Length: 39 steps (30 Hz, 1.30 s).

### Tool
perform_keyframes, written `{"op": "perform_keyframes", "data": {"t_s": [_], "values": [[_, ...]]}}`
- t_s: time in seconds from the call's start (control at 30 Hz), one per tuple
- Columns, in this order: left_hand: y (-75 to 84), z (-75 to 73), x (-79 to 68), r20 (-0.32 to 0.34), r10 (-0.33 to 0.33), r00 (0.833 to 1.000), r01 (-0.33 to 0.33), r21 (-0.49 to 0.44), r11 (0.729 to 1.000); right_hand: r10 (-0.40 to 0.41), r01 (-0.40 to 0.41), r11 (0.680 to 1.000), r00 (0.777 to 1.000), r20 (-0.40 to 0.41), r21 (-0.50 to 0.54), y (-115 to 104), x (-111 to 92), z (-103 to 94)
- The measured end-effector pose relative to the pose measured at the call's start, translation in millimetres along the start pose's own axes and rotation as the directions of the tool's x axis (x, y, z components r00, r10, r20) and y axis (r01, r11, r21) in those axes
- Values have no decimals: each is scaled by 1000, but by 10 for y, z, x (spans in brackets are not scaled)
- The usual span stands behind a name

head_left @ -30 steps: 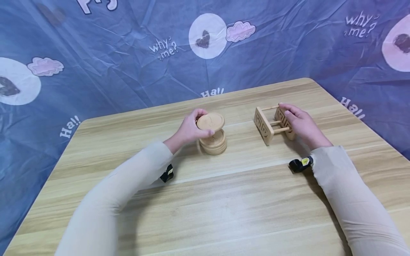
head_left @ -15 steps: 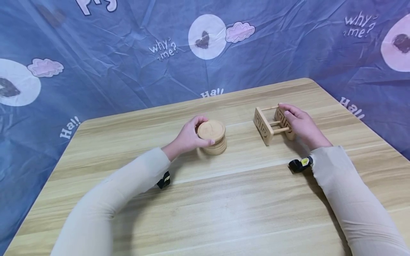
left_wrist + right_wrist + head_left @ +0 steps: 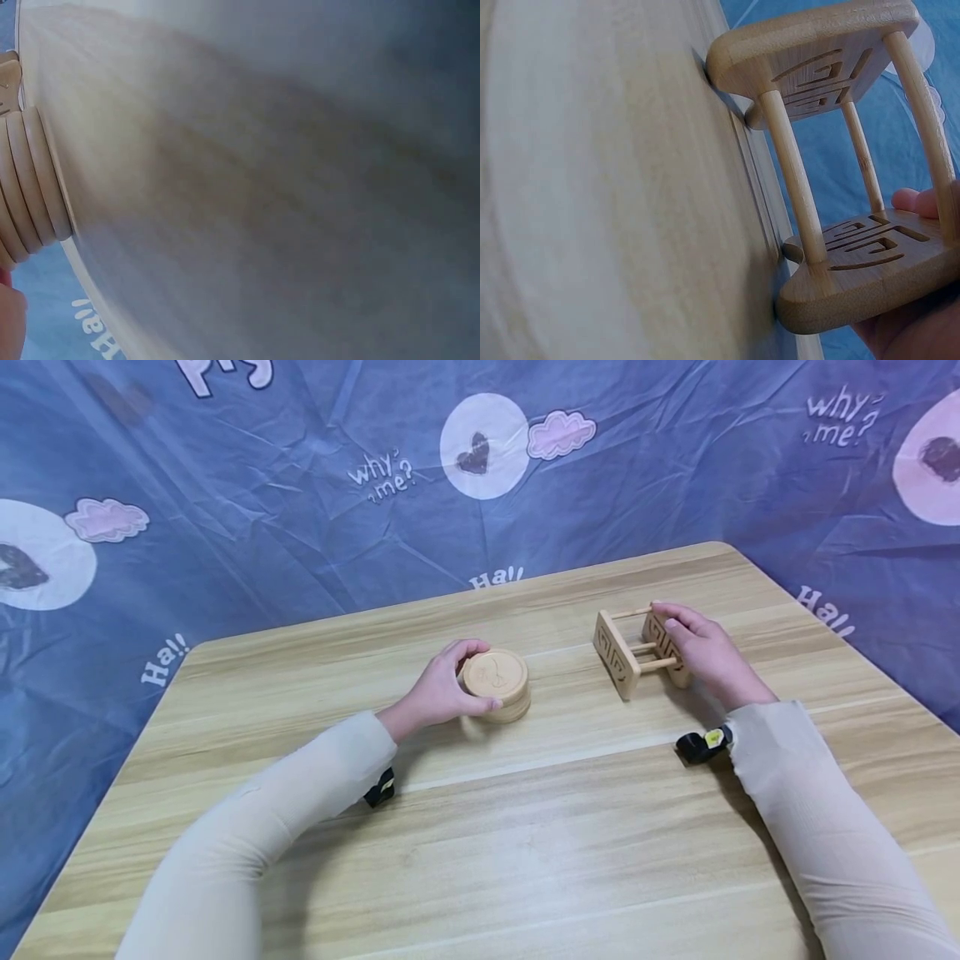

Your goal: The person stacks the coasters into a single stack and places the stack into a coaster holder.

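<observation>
A stack of round wooden coasters [image 3: 495,674] stands near the middle of the table, with a line design carved in the top one. My left hand [image 3: 441,687] holds the top coaster at its edge, thumb on the near side and fingers on the far side. In the left wrist view several coasters [image 3: 34,180] show edge-on at the left border. To the right is a wooden coaster holder [image 3: 618,653] with two cut-out side panels joined by rods. My right hand [image 3: 705,652] grips its right panel; fingertips [image 3: 915,201] show behind that panel in the right wrist view.
The pale wood-grain table [image 3: 525,852] ends at a rounded back right corner. A blue printed cloth [image 3: 300,485] hangs behind it. Black wrist devices [image 3: 703,746] sit under both sleeves, close over the tabletop.
My left hand has lowered the top coaster from a tilted position above the stack until it lies flat on it. The right hand and the coaster holder have stayed in place.
</observation>
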<state>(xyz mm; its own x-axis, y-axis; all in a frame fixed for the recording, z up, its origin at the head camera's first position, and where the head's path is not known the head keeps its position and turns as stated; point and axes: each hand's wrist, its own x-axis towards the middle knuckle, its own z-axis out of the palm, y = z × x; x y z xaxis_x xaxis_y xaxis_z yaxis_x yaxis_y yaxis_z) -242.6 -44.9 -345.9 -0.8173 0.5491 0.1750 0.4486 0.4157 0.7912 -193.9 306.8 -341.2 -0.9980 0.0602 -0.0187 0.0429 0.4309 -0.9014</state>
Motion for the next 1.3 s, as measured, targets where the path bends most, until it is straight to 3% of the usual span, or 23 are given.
{"op": "perform_keyframes", "data": {"t_s": [1.3], "values": [[-71, 1, 39, 36, -23, 999, 22, 12, 1000, -7, 7, 1000, 1000, -2, -8, 4, 2, -9]]}}
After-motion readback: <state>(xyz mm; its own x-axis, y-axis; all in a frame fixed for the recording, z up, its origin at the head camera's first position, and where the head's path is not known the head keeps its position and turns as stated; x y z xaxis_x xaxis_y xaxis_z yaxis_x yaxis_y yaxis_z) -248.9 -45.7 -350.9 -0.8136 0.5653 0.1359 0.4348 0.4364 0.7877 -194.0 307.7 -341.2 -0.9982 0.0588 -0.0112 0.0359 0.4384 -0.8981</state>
